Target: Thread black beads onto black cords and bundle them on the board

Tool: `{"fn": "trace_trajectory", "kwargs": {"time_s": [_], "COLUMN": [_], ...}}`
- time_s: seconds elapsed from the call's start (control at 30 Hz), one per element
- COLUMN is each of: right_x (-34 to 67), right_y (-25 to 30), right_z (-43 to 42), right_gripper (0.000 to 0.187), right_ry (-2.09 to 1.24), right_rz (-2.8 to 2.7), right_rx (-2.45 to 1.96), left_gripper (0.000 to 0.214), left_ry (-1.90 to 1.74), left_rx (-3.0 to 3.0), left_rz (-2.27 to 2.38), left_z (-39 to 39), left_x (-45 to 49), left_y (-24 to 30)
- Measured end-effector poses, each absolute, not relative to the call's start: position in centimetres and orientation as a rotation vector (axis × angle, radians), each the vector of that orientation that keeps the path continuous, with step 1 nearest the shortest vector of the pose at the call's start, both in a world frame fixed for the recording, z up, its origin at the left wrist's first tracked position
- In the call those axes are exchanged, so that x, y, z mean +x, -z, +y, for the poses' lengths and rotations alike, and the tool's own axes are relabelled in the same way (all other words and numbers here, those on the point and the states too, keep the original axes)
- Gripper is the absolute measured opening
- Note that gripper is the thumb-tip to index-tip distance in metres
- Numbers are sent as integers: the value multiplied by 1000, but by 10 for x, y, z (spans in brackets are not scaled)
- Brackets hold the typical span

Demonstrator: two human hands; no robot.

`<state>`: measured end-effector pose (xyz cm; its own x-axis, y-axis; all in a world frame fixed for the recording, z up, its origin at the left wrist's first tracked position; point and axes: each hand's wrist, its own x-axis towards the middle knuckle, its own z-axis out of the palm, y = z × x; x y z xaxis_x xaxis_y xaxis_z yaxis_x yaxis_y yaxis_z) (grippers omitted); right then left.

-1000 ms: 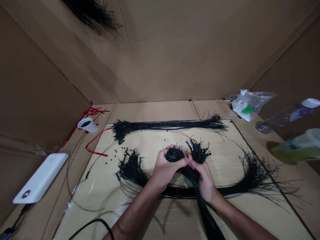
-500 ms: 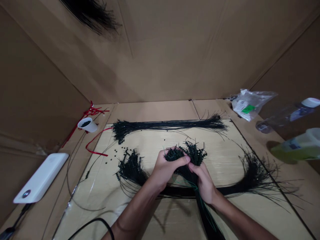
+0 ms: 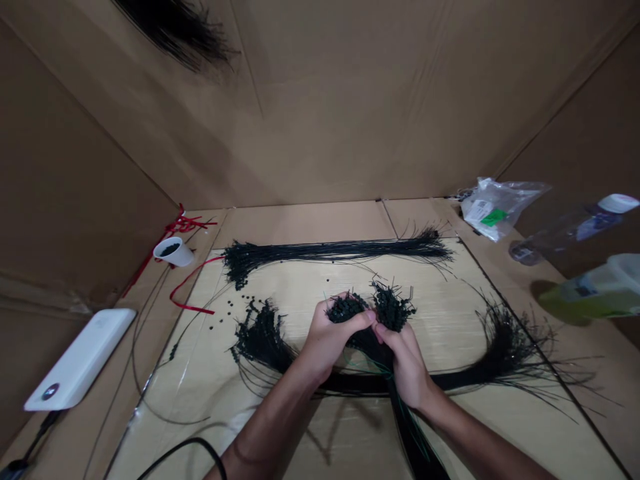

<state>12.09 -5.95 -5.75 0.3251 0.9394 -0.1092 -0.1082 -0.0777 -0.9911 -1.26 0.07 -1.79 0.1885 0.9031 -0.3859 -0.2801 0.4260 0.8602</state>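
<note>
The left hand (image 3: pixel 327 337) is closed around the left tuft (image 3: pixel 345 308) of black ties, thumb pressed over the heads. The right hand (image 3: pixel 406 363) pinches the right tuft (image 3: pixel 393 310) just beside it. Both tufts stand above the middle of the mat (image 3: pixel 450 333), and their tails run down between the wrists. If either grip slackens, ties could probably slide out and tangle with the spread bundle (image 3: pixel 505 353) lying under the hands, or the heads could snag on each other as they part. Compared with half a second ago, when the tufts were pressed together, a small gap now shows between them; the hands have hardly shifted.
</note>
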Motion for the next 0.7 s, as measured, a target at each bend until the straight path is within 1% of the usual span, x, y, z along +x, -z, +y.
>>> {"fn": "trace_trajectory", "kwargs": {"time_s": [0.13,0.23,0.37,0.53,0.63,0.7], "right_x": [117,117,119,121,121,121], "right_y": [46,42,46,55,57,58], "right_z": [-53,-51,-53,-56,-56,-57], "right_gripper": [36,37,41,39,37,40], "right_ry": [-1095,-1101,-1115,-1131,-1153,-1177], "right_rz": [-899,-891,-907,-886,-848,-852], "right_rx": [-1326,-1342,-1325,-1293,-1312,-1305], "left_gripper": [28,28,24,16,17,22], "left_ry": [-951,-955,-970,-974,-976,-968], "left_rx": [720,722,731,799,801,770], "left_rz": [1061,1041,1021,955,983,1004], "left_z": [1,1,0,1,2,1], "left_x": [-12,-11,-10,-11,-13,-13], "left_y": [20,21,18,13,15,17]}}
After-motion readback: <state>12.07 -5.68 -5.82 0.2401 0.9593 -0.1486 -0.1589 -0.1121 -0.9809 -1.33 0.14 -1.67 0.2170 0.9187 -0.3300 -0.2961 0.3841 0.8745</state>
